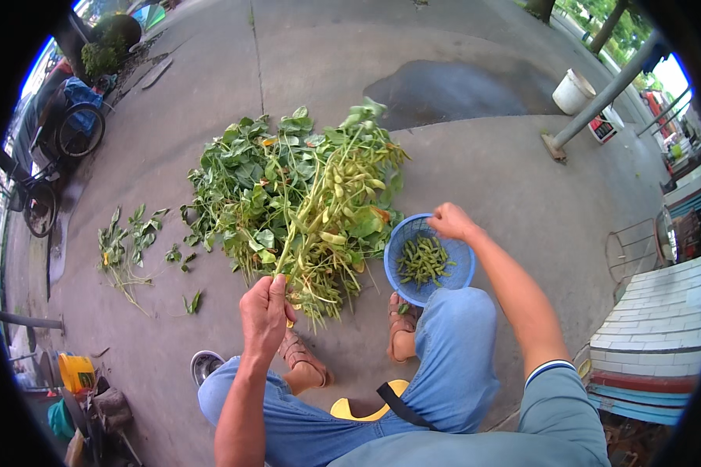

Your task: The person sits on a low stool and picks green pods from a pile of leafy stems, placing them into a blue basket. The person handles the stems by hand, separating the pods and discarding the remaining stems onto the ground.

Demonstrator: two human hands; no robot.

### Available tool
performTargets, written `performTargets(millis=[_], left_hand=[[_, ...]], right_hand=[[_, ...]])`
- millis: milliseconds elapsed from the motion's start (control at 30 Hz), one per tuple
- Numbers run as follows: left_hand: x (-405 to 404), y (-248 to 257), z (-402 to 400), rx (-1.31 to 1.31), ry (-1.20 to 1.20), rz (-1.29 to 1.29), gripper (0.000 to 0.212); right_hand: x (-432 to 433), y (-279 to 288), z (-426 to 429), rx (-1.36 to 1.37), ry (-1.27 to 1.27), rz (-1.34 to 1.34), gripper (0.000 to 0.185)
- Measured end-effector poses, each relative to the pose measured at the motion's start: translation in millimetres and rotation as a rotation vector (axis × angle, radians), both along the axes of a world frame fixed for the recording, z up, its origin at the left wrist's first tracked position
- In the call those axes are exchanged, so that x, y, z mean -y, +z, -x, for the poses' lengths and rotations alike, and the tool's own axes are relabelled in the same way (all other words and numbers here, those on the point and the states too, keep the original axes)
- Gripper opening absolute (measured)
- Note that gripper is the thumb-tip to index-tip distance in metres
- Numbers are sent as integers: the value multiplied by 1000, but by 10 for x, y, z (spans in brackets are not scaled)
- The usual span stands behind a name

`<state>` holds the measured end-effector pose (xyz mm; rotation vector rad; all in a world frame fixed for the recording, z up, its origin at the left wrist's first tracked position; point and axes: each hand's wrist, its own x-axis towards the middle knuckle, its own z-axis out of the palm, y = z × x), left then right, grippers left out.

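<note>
My left hand [263, 309] grips the lower stalk of a soybean plant [333, 181], held up at a slant away from me with clusters of green pods along it. Behind and beneath it a heap of cut soybean plants [239, 169] lies on the concrete. To the right, a blue plastic basket [392, 265] stands by my foot with loose soybean pods [423, 260] in its bottom. My right hand [453, 222] is at the basket's far right rim, fingers curled. Whether it holds a pod or the rim is hidden.
Loose leafy sprigs [128, 239] lie left of the heap. A metal bowl [205, 365] sits beside my left knee. A yellow seat [350, 408] shows between my legs. Farther off are a wet patch [444, 90], a white bucket [573, 92], a metal post [601, 93] and a wheeled cart [73, 131].
</note>
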<state>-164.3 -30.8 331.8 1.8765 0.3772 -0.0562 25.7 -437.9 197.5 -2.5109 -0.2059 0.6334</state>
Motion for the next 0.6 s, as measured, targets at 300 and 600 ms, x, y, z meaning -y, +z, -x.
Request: performTargets(millis=[300,600], left_hand=[[72,-105,51,417,-61,-634,31],[-26,21,159,548,-61,-959,22]], right_hand=[[-1702,1662,520,-548,-163,-656,88],[-2118,1262,615,-746,-360,-891,49]])
